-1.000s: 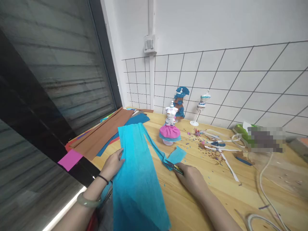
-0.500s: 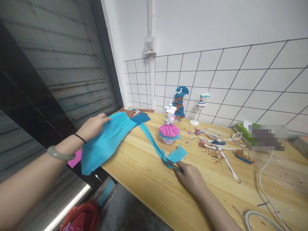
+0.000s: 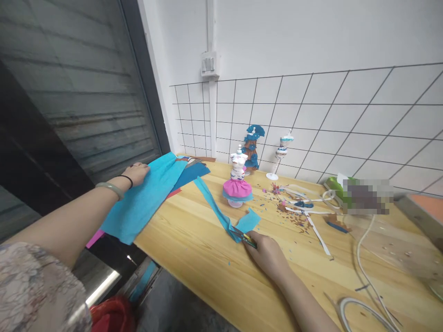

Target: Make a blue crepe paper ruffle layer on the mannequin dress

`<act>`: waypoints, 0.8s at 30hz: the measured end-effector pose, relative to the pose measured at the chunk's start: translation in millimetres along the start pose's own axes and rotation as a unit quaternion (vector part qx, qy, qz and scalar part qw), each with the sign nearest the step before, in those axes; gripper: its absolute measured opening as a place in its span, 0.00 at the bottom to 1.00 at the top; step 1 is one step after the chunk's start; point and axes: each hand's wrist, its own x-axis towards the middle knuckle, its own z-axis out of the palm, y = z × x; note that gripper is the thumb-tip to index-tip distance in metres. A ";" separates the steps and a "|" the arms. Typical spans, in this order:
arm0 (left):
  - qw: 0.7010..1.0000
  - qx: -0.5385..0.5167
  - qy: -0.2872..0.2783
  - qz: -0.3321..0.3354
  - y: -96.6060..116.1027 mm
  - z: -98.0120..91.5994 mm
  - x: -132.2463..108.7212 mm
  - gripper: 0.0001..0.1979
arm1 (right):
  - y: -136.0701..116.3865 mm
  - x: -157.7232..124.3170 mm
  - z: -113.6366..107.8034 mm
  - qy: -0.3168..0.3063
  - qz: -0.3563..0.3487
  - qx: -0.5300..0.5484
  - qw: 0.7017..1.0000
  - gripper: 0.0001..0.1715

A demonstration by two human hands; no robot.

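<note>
My left hand [image 3: 137, 173] lies flat, fingers stretched out, on a large sheet of cyan crepe paper [image 3: 145, 198] at the table's left end, over a pile of coloured sheets. My right hand [image 3: 266, 251] rests on the wooden table [image 3: 207, 267], closed around small scissors [image 3: 246, 237] whose tips touch a narrow cyan paper strip [image 3: 216, 207] and a small cyan scrap [image 3: 249, 220]. A little dress-form doll with a pink skirt [image 3: 237, 184] stands just beyond the strip.
Two more dress-form dolls [image 3: 252, 146] [image 3: 279, 152] stand by the wire grid on the wall. Paper scraps and white strips [image 3: 304, 212] litter the middle. A green object [image 3: 335, 188], a white cable [image 3: 367, 258] and a tape roll [image 3: 360, 313] lie right. A red bag [image 3: 110, 316] sits below the table edge.
My left hand carried the big cyan sheet from in front of me to the left and laid it on the pile of sheets. My right hand stayed with the scissors.
</note>
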 end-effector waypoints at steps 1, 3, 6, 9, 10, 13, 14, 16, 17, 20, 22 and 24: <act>1.000 0.002 -0.008 0.001 6.6 5.1 1.8 0.23 | 0.3 0.6 -1.2 0.007 0.010 0.007 1.000 0.13; 1.000 0.001 -0.016 0.020 27.1 13.8 5.1 0.25 | 2.8 2.1 -5.8 0.032 0.047 0.016 0.998 0.14; 0.991 -0.022 -0.027 0.129 79.9 26.0 2.6 0.27 | 12.0 4.2 -16.8 0.085 0.143 0.006 0.986 0.24; 0.960 -0.058 -0.042 0.272 149.0 38.4 -15.9 0.27 | 25.6 3.9 -27.2 0.116 0.228 -0.028 0.966 0.32; 0.947 -0.068 -0.045 0.311 171.1 41.5 -24.5 0.27 | 30.3 3.1 -29.4 0.119 0.244 -0.040 0.962 0.32; 0.892 -0.120 -0.029 0.434 222.8 44.0 -48.3 0.25 | 42.3 -0.8 -30.8 0.115 0.264 -0.071 0.955 0.27; 0.871 -0.146 -0.022 0.469 233.7 42.6 -53.5 0.22 | 45.4 -2.0 -30.1 0.114 0.264 -0.080 0.954 0.24; 0.851 -0.175 -0.025 0.495 246.5 37.6 -58.7 0.11 | 49.8 -3.5 -28.6 0.119 0.256 -0.092 0.955 0.21; 0.846 -0.181 -0.032 0.501 249.2 34.5 -59.4 0.09 | 51.0 -3.6 -28.3 0.126 0.247 -0.096 0.956 0.20; 0.844 -0.177 -0.052 0.504 248.1 23.6 -59.9 0.10 | 48.7 -1.6 -29.4 0.167 0.198 -0.099 0.961 0.20; 0.849 -0.169 -0.061 0.497 243.4 14.8 -63.9 0.09 | 41.9 0.0 -29.9 0.196 0.144 -0.091 0.966 0.22; 0.856 -0.159 -0.066 0.488 237.7 3.8 -72.1 0.10 | 31.6 -0.1 -27.6 0.226 0.041 -0.048 0.972 0.22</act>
